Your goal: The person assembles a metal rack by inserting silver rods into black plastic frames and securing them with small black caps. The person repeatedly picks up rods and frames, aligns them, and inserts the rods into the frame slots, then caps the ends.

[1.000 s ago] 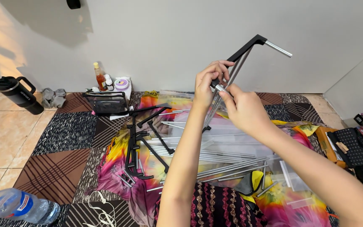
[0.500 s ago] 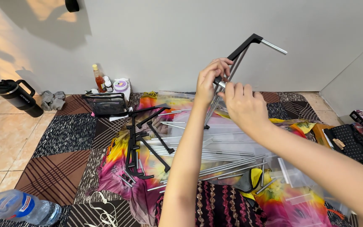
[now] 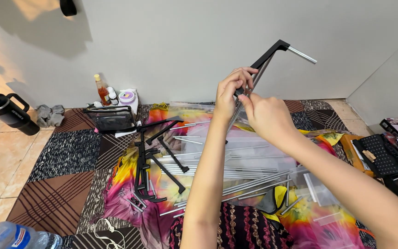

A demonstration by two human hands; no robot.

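1. Currently both hands are raised in front of the white wall, working on one black bracket [image 3: 267,57] with a silver rod [image 3: 301,55] sticking out of its upper end.
2. Left hand [image 3: 230,90]: fingers clamped around the lower part of the bracket, thumb side toward the camera.
3. Right hand [image 3: 267,117]: just beside the left, touching it; fingertips pinched together at the bracket's lower end, seemingly on a small part there. What exactly they grip is hidden by the knuckles.
4. A second thin silver rod runs down from the bracket between the hands toward the floor.
5. Below the hands: a bundle of loose metal rods [image 3: 217,170] lying under clear plastic bags on a bright pink-yellow cloth [image 3: 130,184], on a patchwork rug.
6. Left of the rods: assembled black frame pieces [image 3: 155,157] lying flat on the cloth.
7. Against the wall: clear pouch [image 3: 111,117], orange bottle [image 3: 102,90], small jars.
8. Far left on the tiles: black mug [image 3: 8,113]. Bottom-left corner: plastic water bottle [image 3: 14,236].
9. Far right: black keyboard [image 3: 383,154].
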